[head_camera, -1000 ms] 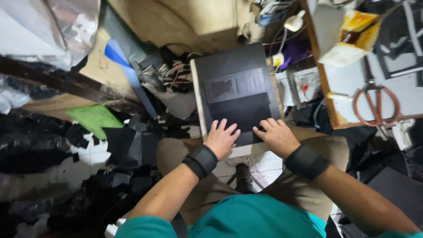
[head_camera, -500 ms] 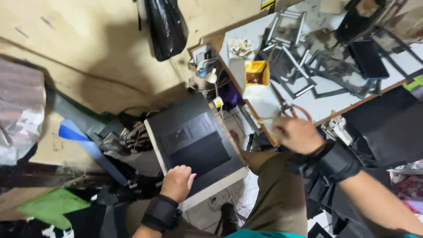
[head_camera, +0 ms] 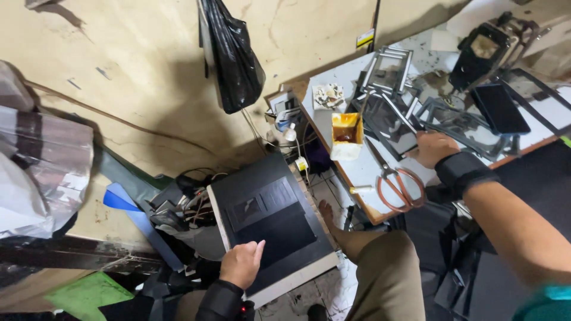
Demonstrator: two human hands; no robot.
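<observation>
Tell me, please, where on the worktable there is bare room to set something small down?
The worktable is bare along its near edge, between the yellow-stained carton and the orange-handled scissors. A smaller patch lies left of the carton, below the crumpled wad. Beyond the right hand, black frames crowd the top.

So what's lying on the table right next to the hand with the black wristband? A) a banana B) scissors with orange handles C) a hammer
B: the scissors with orange handles lie on the white table, just beside the right hand, which rests on flat black pieces.
</observation>
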